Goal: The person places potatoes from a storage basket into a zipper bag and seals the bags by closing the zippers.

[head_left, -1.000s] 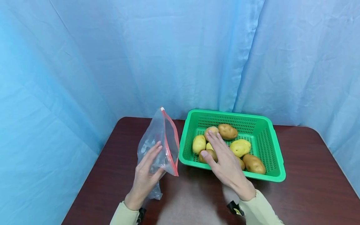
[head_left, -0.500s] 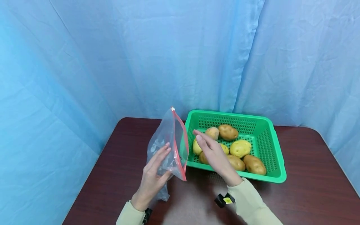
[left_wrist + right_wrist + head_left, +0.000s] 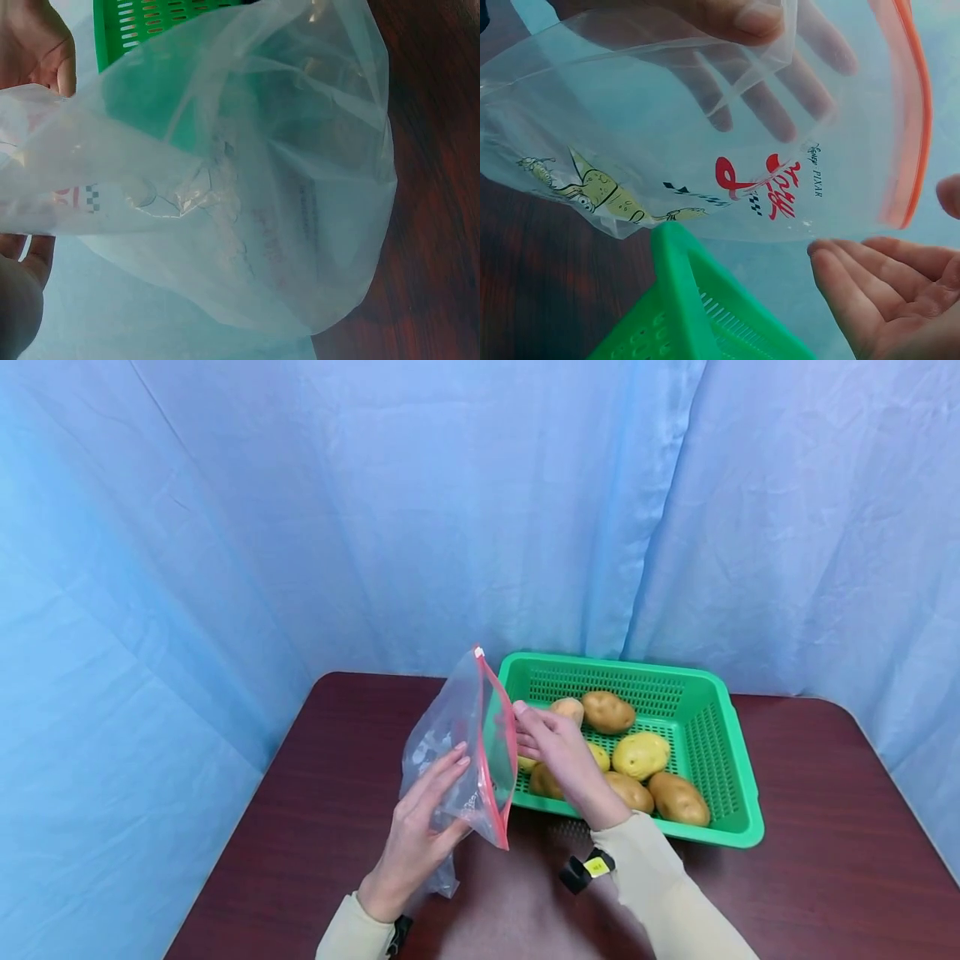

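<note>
My left hand (image 3: 420, 831) grips a clear zip bag (image 3: 450, 718) with a red zip edge and a white slider, thumb on one side and fingers spread on the other. The bag's mouth gapes toward the right, and red lettering and cartoon prints show on it in the right wrist view. At that mouth is my right hand (image 3: 566, 752), its fingers loosely extended and holding nothing; the fingertips partly overlap the red edge in the head view. In the right wrist view the right hand (image 3: 900, 292) appears palm up beside the zip edge.
A green perforated basket (image 3: 746, 793) stands to the right, holding several brown potatoes (image 3: 678, 797), yellow potato-shaped items (image 3: 641, 755) and a round peach-coloured one (image 3: 570, 710). The dark wooden table (image 3: 300, 810) is backed by blue curtains (image 3: 450, 510).
My left hand has carried the zip bag rightward, toward the basket. The right hand has moved left from over the basket to the bag's mouth, still holding nothing.
</note>
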`<action>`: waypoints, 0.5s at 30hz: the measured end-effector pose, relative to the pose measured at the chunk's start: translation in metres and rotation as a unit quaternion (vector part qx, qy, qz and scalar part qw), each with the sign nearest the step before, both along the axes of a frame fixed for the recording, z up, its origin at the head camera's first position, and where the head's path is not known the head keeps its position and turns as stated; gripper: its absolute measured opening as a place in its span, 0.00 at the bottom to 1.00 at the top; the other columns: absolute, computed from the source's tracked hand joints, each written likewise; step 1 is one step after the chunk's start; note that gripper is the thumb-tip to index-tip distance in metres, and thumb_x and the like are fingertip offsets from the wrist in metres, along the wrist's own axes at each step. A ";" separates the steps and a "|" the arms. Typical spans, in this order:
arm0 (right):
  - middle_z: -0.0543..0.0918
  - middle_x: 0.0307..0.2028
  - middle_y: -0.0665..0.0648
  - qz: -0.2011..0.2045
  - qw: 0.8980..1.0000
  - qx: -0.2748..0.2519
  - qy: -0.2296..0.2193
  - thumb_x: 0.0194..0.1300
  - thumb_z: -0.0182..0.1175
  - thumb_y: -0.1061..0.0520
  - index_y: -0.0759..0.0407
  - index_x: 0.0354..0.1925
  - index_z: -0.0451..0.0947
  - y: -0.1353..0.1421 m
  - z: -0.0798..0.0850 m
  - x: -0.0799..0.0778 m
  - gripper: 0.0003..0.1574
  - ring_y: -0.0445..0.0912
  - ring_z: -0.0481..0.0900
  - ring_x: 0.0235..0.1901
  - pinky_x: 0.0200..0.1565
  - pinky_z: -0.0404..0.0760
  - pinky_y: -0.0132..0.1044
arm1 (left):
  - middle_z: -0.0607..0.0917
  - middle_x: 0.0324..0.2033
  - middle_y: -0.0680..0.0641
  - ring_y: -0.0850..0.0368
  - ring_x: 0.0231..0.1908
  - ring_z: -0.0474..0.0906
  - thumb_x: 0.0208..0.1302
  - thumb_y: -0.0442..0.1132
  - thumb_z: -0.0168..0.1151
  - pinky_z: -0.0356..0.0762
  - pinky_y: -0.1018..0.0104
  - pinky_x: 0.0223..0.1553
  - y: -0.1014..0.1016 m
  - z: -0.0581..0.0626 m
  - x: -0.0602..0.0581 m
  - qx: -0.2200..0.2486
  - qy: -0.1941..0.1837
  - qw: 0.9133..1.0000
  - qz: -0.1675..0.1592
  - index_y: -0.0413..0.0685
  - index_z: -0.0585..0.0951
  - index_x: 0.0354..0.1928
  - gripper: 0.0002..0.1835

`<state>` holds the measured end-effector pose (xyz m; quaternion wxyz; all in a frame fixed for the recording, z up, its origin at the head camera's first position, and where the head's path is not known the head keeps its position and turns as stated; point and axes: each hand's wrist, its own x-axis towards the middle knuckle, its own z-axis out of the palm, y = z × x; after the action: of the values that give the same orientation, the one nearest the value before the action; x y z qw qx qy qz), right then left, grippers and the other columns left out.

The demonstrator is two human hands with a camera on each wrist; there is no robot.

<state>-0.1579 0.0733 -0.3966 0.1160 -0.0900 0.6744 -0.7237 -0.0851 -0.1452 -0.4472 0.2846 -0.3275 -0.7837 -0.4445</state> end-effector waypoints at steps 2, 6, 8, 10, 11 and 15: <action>0.83 0.58 0.68 0.002 1.000 0.005 -0.006 0.80 0.54 0.42 0.72 0.65 0.76 0.000 -0.001 -0.001 0.36 0.59 0.84 0.56 0.54 0.84 0.44 | 0.75 0.69 0.37 0.45 0.68 0.73 0.72 0.51 0.64 0.68 0.65 0.68 0.001 0.000 0.000 0.000 0.000 1.000 -0.002 0.39 0.73 0.70 0.32; 0.86 0.54 0.66 0.008 1.000 0.005 -0.010 0.79 0.56 0.47 0.72 0.60 0.80 0.001 -0.001 -0.002 0.29 0.55 0.87 0.52 0.51 0.85 0.46 | 0.75 0.69 0.37 0.45 0.68 0.73 0.73 0.51 0.63 0.68 0.65 0.68 0.002 -0.002 0.000 0.001 0.004 1.000 -0.005 0.39 0.73 0.70 0.32; 0.87 0.53 0.66 0.009 1.000 -0.007 -0.014 0.79 0.57 0.50 0.72 0.59 0.81 0.002 -0.001 -0.001 0.27 0.54 0.88 0.50 0.50 0.86 0.46 | 0.75 0.69 0.37 0.45 0.68 0.73 0.73 0.51 0.64 0.68 0.65 0.68 0.003 -0.003 0.000 0.003 0.007 1.000 -0.010 0.39 0.73 0.70 0.32; 0.87 0.52 0.67 0.012 0.999 -0.024 -0.021 0.79 0.57 0.51 0.73 0.59 0.80 0.003 0.000 0.001 0.26 0.53 0.88 0.50 0.50 0.86 0.46 | 0.75 0.68 0.36 0.45 0.68 0.73 0.73 0.51 0.64 0.68 0.64 0.68 0.003 -0.003 -0.001 0.008 0.012 1.000 -0.015 0.37 0.73 0.70 0.32; 0.87 0.52 0.67 0.014 0.999 -0.032 -0.026 0.79 0.57 0.52 0.73 0.59 0.80 0.004 0.000 0.002 0.25 0.53 0.88 0.49 0.50 0.86 0.45 | 0.75 0.68 0.36 0.45 0.68 0.73 0.73 0.50 0.64 0.68 0.64 0.69 0.002 -0.003 -0.001 0.010 0.012 1.000 -0.018 0.37 0.73 0.70 0.32; 0.86 0.54 0.67 0.026 0.997 -0.064 -0.040 0.79 0.58 0.53 0.76 0.61 0.77 0.006 0.001 0.007 0.27 0.55 0.88 0.50 0.52 0.84 0.45 | 0.74 0.69 0.36 0.45 0.69 0.72 0.72 0.50 0.65 0.68 0.65 0.69 0.001 -0.003 0.000 0.014 0.008 0.999 -0.029 0.35 0.73 0.70 0.33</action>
<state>-0.1508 0.0793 -0.3952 0.1558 -0.0855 0.6186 -0.7653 -0.0849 -0.1444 -0.4506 0.2826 -0.3494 -0.7654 -0.4607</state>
